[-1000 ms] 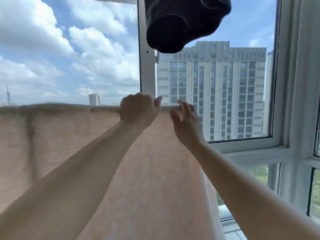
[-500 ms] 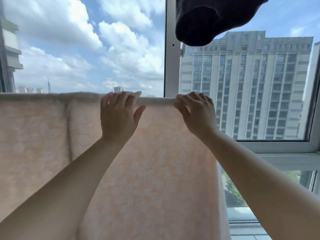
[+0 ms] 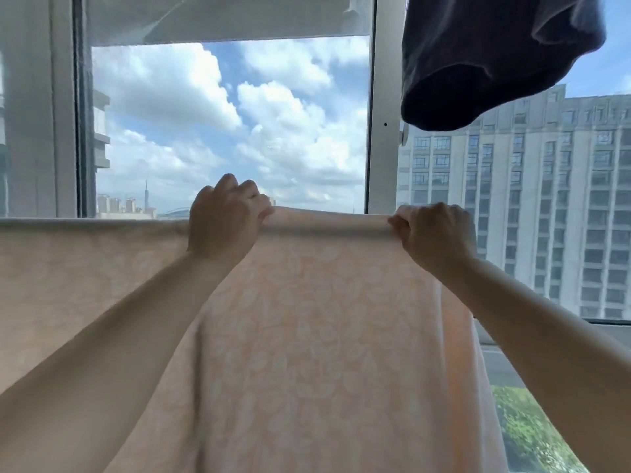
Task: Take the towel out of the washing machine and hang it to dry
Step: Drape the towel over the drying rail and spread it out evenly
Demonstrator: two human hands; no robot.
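Towel [image 3: 307, 336], pale peach with a faint leaf pattern, draped over a horizontal support that its own fold hides; the cloth falls in a broad sheet from the fold line at mid-height down past the lower edge of view, filling the field from 9 o'clock round through 6 o'clock to about 4 o'clock. Left hand [image 3: 223, 221], just left of centre, grips the fold with fingers curled over the top edge and knuckles toward the viewer. Right hand [image 3: 435, 237], at about 3 o'clock from the left hand and well apart from it, pinches the same fold near the towel's right border, fingers bunched and thumb tucked against the cloth. Between the two hands the fold runs as a smooth rounded roll. Both forearms rise from the lower corners, in front of the hanging sheet. Dark garment [image 3: 485, 59], at 1 o'clock, hangs from above, clear of the towel and hands. Window frame [image 3: 382, 131], a white upright at 12 o'clock, stands behind the towel. High-rise building [image 3: 546, 206] at 3 o'clock and clouded blue sky at 11 o'clock lie beyond the glass.
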